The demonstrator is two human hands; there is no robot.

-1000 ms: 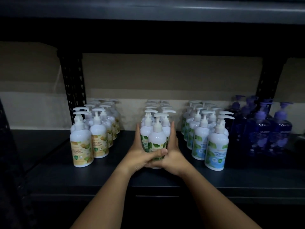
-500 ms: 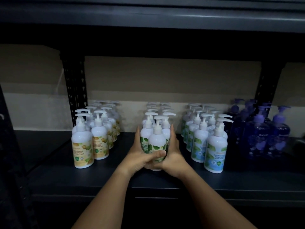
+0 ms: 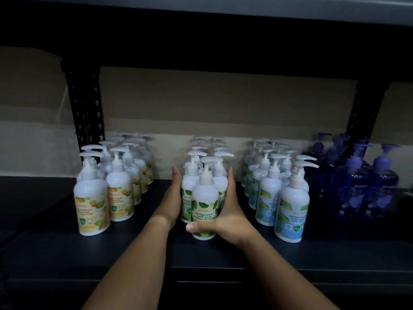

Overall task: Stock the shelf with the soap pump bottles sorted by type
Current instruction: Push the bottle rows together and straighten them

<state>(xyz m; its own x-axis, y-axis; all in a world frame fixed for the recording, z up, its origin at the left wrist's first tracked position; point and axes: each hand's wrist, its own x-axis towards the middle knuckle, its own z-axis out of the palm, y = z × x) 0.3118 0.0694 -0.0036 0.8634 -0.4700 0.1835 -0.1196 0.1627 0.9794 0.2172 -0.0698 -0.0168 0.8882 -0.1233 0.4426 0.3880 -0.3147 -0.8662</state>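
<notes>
Squaring up the green-label row on a dark metal shelf point(image 3: 67, 253): left hand point(image 3: 172, 202) lying flat, fingers straight, along the left flank of the green-label bottles point(image 3: 204, 186), right hand point(image 3: 230, 218) pressing the opposite flank with straight fingers while its thumb is hooking across the base of the front green bottle point(image 3: 204, 211), the one reading "Antibacterial Hand Wash Maximum Protection". Bracketing rather than lifting, apparently to nudge the file into one straight line and keep the tall, top-heavy pumps from toppling. Standing upright in files running back toward the wall: yellow-label bottles point(image 3: 107, 198) to the left, blue-label bottles point(image 3: 279, 198) just beside the right wrist, dark blue bottles point(image 3: 362, 186) at the far right, each kind set apart by a gap so the types are reading at a glance. Facing labels forward and pump heads mostly one way, presumably for neat display. Looking close to finished, with four sorted groups already in place. Watching the right forearm near the front blue-label bottle, an easy one to knock. Dim lighting, rear bottles blurring together.
</notes>
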